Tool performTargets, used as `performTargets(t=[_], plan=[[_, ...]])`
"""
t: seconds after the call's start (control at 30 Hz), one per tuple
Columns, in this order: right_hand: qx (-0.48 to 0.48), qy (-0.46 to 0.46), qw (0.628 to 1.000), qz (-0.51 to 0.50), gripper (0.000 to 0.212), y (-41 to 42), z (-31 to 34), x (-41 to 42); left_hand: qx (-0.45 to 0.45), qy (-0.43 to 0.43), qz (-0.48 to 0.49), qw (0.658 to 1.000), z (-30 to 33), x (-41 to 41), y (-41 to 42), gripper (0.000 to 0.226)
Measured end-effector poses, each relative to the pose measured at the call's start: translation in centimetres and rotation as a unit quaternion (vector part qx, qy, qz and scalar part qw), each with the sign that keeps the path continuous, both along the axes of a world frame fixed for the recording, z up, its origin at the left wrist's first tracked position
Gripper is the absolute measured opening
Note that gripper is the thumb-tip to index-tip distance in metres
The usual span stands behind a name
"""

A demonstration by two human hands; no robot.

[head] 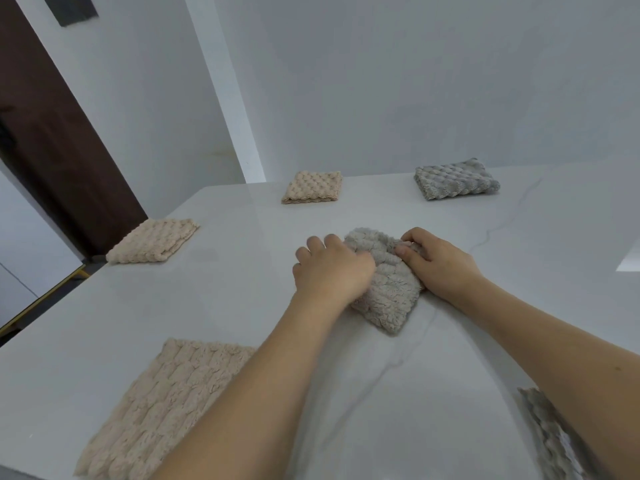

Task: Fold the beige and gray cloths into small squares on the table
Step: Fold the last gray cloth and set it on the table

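Gray cloth (384, 282) between left hand (332, 268) and right hand (436, 261); both gripping

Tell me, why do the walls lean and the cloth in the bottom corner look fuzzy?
Head view: the wide lens bends straight lines near the edges, so the walls tilt. The gray cloth at the lower right is smeared at the frame's edge. Light is soft, with faint shadows on the table.

My left hand (332, 268) & right hand (437, 263) grip a gray cloth (388, 289) mid-table (242, 289), fingers curled into it. Far: folded beige square (312, 187), folded gray square (456, 179). Left edge: another folded beige square (152, 241). Near left: flat beige cloth (162, 410). Near right: gray cloth edge (547, 434) under my forearm.
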State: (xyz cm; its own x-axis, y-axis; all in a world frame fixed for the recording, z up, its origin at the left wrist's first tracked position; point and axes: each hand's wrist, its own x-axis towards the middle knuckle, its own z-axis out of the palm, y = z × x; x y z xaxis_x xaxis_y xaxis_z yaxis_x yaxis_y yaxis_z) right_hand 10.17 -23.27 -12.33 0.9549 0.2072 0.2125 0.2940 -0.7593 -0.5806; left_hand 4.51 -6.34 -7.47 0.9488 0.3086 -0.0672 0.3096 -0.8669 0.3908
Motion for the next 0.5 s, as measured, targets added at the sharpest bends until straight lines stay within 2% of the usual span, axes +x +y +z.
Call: performTargets(t=[0.1,0.17,0.23,0.33,0.4,0.43,0.5], plan=[[0.042,-0.002,0.999,0.011,0.021,-0.1,0.0,0.0,-0.060,0.048,0.009,0.997,-0.8,3.4,0.7,0.068],[0.087,-0.008,0.996,0.018,0.018,-0.2,-0.2,0.1,-0.155,0.061,-0.005,0.986,-1.2,5.1,0.9,0.072],[0.118,-0.010,0.993,0.023,0.016,-0.3,-0.4,0.4,-0.232,0.026,-0.035,0.972,-1.4,6.1,1.1,0.061],[0.183,-0.010,0.983,0.016,0.017,-0.4,-0.6,0.7,-0.217,-0.099,-0.070,0.969,-2.4,5.8,1.1,0.032],[0.256,0.003,0.967,-0.010,0.024,-0.4,-0.6,0.9,-0.192,-0.224,-0.061,0.954,-3.7,4.8,1.0,0.029],[0.283,0.021,0.959,-0.026,0.033,-0.4,-0.7,1.1,-0.196,-0.272,-0.065,0.940,-4.2,4.4,0.9,0.028],[0.300,0.053,0.951,-0.042,0.062,-0.5,-0.6,1.2,-0.213,-0.317,-0.082,0.921,-4.4,4.1,0.7,0.027]])
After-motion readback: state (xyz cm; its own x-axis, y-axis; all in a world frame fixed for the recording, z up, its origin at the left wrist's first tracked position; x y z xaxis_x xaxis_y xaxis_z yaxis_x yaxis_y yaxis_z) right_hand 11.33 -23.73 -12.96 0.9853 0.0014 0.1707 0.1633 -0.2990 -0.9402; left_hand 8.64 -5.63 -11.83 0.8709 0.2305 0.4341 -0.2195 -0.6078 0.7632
